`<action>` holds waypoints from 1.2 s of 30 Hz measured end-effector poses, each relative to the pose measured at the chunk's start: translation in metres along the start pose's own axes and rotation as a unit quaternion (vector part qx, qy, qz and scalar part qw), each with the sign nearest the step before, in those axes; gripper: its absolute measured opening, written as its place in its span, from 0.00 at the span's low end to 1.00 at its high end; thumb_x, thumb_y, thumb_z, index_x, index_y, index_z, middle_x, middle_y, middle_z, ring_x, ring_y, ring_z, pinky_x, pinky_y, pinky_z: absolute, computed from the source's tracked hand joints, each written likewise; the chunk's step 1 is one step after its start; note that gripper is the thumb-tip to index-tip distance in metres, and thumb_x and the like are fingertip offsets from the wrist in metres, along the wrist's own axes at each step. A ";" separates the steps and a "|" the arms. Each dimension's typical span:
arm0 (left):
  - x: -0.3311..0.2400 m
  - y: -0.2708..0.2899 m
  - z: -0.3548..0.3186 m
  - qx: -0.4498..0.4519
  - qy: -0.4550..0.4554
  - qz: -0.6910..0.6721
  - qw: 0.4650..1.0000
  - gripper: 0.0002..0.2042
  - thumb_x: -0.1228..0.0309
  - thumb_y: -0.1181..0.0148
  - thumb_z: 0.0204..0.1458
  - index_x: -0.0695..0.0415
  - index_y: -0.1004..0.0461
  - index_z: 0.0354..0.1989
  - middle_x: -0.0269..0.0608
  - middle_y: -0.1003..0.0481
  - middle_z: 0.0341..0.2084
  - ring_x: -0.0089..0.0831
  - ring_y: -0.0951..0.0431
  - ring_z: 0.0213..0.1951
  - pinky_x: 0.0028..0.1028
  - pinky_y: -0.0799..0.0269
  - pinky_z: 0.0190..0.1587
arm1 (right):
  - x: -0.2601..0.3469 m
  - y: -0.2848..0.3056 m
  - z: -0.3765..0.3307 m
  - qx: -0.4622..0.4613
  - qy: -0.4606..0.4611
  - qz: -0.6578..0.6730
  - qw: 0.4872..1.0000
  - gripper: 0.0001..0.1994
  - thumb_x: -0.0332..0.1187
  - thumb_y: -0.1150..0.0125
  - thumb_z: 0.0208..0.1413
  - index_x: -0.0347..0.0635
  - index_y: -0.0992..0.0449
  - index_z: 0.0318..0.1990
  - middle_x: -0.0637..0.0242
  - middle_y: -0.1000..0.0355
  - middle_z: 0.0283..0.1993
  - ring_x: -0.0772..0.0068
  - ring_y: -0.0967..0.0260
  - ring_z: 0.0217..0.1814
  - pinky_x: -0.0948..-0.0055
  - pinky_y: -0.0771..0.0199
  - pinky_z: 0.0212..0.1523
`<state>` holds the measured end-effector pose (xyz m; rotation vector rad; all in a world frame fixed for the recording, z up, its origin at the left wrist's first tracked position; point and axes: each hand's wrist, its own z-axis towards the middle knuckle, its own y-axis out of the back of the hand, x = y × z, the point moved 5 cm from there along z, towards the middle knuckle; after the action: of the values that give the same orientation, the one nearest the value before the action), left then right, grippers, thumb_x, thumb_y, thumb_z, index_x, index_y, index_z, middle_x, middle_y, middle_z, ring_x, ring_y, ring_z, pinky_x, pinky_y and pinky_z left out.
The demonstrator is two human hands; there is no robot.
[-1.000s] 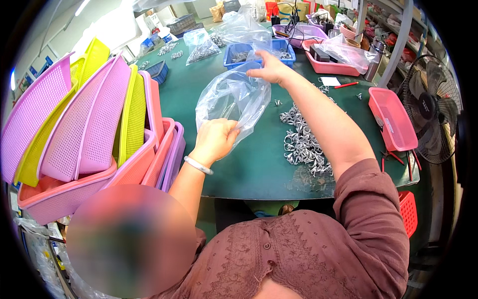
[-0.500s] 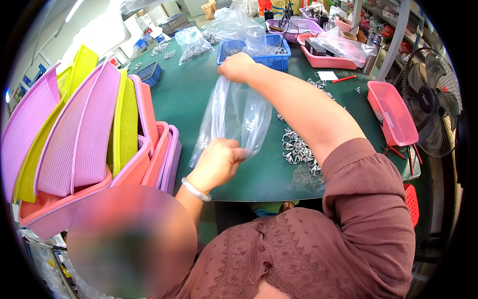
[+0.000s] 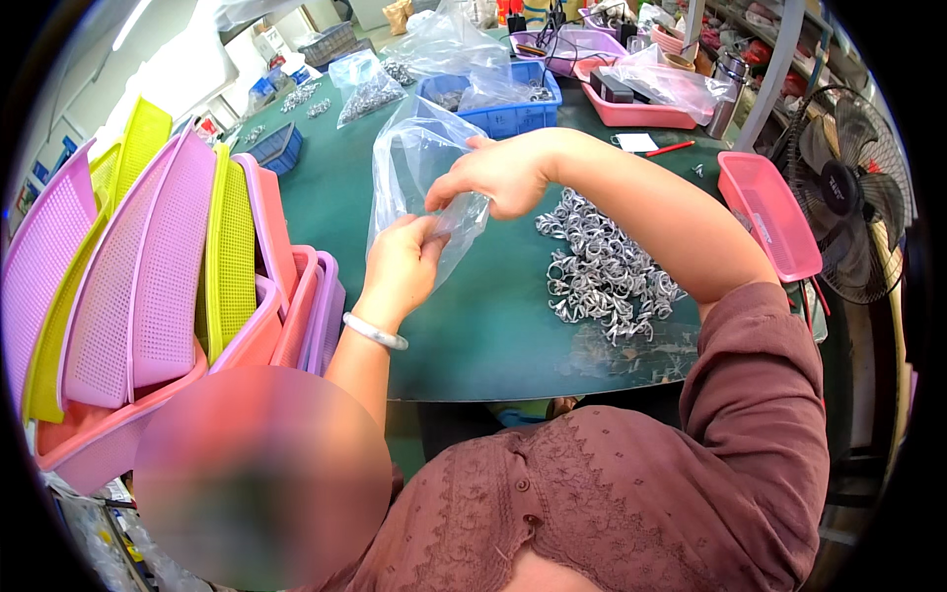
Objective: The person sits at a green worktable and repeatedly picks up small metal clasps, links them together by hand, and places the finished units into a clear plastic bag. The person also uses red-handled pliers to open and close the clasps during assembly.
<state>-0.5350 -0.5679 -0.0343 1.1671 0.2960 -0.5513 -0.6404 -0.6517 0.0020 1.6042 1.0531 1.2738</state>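
The left hand (image 3: 402, 264) pinches a clear bag (image 3: 397, 163); whether the right hand (image 3: 503, 176) grips is unclear — a badge (image 3: 841, 188) marks the fan (image 3: 886, 212).

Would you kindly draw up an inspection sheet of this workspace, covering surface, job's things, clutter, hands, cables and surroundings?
Surface: green table, scuffed near its front edge on the right.
Job's things: clear plastic bag held up over the table; pile of small silvery metal pieces to its right.
Clutter: purple, yellow-green and pink baskets stacked at left; blue basket holding metal pieces farther back.
Hands: left hand pinches the bag low down; right hand is at the bag's right side, its grip unclear.
Cables: dark cables at the far end.
Surroundings: black fan at right; whether running, cannot tell.
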 end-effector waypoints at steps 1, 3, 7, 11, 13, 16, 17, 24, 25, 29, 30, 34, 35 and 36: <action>0.000 -0.001 0.004 -0.005 0.007 -0.001 1.000 0.09 0.74 0.45 0.47 0.62 0.25 0.36 0.46 0.27 0.28 0.36 0.26 0.31 0.30 0.32 0.35 | 0.002 0.001 -0.006 -0.032 -0.010 -0.032 0.999 0.34 0.21 0.50 0.35 0.48 0.42 0.57 0.60 0.32 0.50 0.61 0.39 0.55 0.46 0.63 0.60; -0.008 -0.003 0.009 0.081 0.020 -0.036 0.996 0.11 0.67 0.47 0.49 0.62 0.26 0.35 0.50 0.28 0.28 0.43 0.27 0.34 0.33 0.33 0.37 | 0.004 -0.010 -0.004 -0.042 -0.085 -0.132 0.987 0.31 0.23 0.45 0.37 0.47 0.39 0.55 0.63 0.29 0.37 0.61 0.33 0.46 0.47 0.61 0.60; -0.004 0.000 0.039 0.250 0.062 -0.026 0.966 0.18 0.62 0.54 0.54 0.67 0.30 0.43 0.49 0.27 0.40 0.35 0.28 0.43 0.29 0.35 0.45 | -0.006 -0.022 -0.002 -0.110 -0.036 -0.253 0.961 0.15 0.25 0.46 0.37 0.47 0.28 0.37 0.68 0.28 0.25 0.64 0.31 0.34 0.62 0.48 0.52; 0.014 0.006 0.062 0.201 0.045 0.205 0.957 0.19 0.61 0.61 0.54 0.59 0.31 0.46 0.52 0.29 0.44 0.45 0.32 0.49 0.34 0.37 0.50 | -0.003 -0.007 -0.001 -0.065 -0.067 -0.366 0.926 0.06 0.29 0.47 0.39 0.50 0.25 0.25 0.69 0.27 0.24 0.68 0.31 0.31 0.65 0.46 0.45; 0.027 0.010 0.059 0.217 0.132 0.289 0.923 0.20 0.61 0.61 0.51 0.59 0.30 0.46 0.53 0.28 0.42 0.45 0.31 0.48 0.36 0.36 0.50 | -0.007 0.000 -0.004 -0.054 -0.091 -0.402 0.909 0.06 0.31 0.48 0.40 0.51 0.23 0.22 0.69 0.26 0.24 0.69 0.30 0.29 0.66 0.46 0.43; 0.054 0.018 0.050 0.205 0.204 0.302 0.908 0.22 0.61 0.60 0.47 0.59 0.31 0.47 0.54 0.29 0.42 0.45 0.30 0.48 0.36 0.36 0.49 | -0.040 0.017 -0.012 -0.070 -0.177 -0.395 0.899 0.07 0.31 0.49 0.42 0.52 0.22 0.24 0.70 0.26 0.27 0.70 0.29 0.32 0.67 0.46 0.48; 0.060 0.017 0.047 0.196 0.217 0.288 0.912 0.23 0.61 0.60 0.46 0.60 0.32 0.48 0.54 0.29 0.43 0.45 0.30 0.48 0.36 0.36 0.49 | -0.050 0.019 -0.013 -0.089 -0.178 -0.383 0.902 0.08 0.31 0.49 0.43 0.51 0.22 0.24 0.69 0.25 0.28 0.70 0.29 0.33 0.67 0.47 0.49; 0.064 0.011 0.032 0.122 0.236 0.234 0.935 0.31 0.60 0.47 0.38 0.58 0.38 0.55 0.53 0.29 0.44 0.45 0.31 0.48 0.35 0.36 0.50 | -0.073 -0.005 0.012 -0.105 -0.175 -0.357 0.912 0.09 0.30 0.49 0.43 0.49 0.23 0.31 0.69 0.27 0.34 0.67 0.31 0.41 0.65 0.45 0.50; 0.065 0.011 0.031 0.124 0.235 0.245 0.932 0.31 0.61 0.47 0.38 0.58 0.38 0.54 0.53 0.29 0.44 0.46 0.30 0.48 0.35 0.36 0.50 | -0.065 -0.006 0.012 -0.134 -0.137 -0.346 0.919 0.09 0.30 0.48 0.42 0.49 0.24 0.33 0.68 0.27 0.36 0.66 0.32 0.43 0.64 0.46 0.51; 0.049 0.003 0.044 0.157 0.164 0.276 0.934 0.25 0.66 0.45 0.39 0.59 0.33 0.50 0.51 0.29 0.43 0.46 0.30 0.46 0.35 0.35 0.49 | -0.038 -0.021 0.016 -0.180 -0.070 -0.243 0.951 0.16 0.31 0.45 0.40 0.45 0.27 0.41 0.62 0.30 0.44 0.60 0.34 0.48 0.57 0.48 0.56; 0.046 0.000 0.047 0.170 0.133 0.283 0.935 0.23 0.68 0.45 0.39 0.59 0.32 0.48 0.50 0.29 0.43 0.46 0.30 0.46 0.34 0.35 0.48 | -0.029 -0.031 0.024 -0.147 -0.091 -0.192 0.966 0.16 0.32 0.45 0.41 0.44 0.27 0.42 0.62 0.30 0.44 0.59 0.34 0.49 0.55 0.49 0.57; 0.043 -0.015 0.073 0.104 -0.074 0.190 0.974 0.23 0.76 0.45 0.39 0.56 0.32 0.50 0.53 0.35 0.49 0.48 0.35 0.52 0.35 0.38 0.52 | 0.000 -0.064 0.036 -0.109 -0.117 -0.160 0.974 0.14 0.32 0.44 0.41 0.41 0.26 0.38 0.61 0.27 0.37 0.60 0.32 0.45 0.51 0.47 0.54; 0.051 -0.016 0.077 0.097 -0.034 0.208 0.973 0.25 0.76 0.45 0.39 0.56 0.34 0.52 0.56 0.38 0.52 0.49 0.38 0.54 0.35 0.40 0.54 | 0.001 -0.072 0.040 -0.110 -0.106 -0.175 0.973 0.13 0.32 0.44 0.41 0.42 0.25 0.37 0.62 0.27 0.36 0.61 0.32 0.44 0.53 0.46 0.53; 0.054 -0.017 0.080 0.089 0.002 0.224 0.970 0.27 0.75 0.45 0.39 0.55 0.36 0.54 0.59 0.41 0.54 0.51 0.41 0.56 0.34 0.41 0.55 | 0.004 -0.077 0.041 -0.112 -0.099 -0.193 0.970 0.11 0.32 0.43 0.40 0.42 0.25 0.35 0.63 0.26 0.35 0.62 0.32 0.42 0.55 0.45 0.52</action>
<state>-0.5049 -0.6599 -0.0444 1.3586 -0.0210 -0.1788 -0.6088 -0.6270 -0.0751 1.2514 0.9971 0.9144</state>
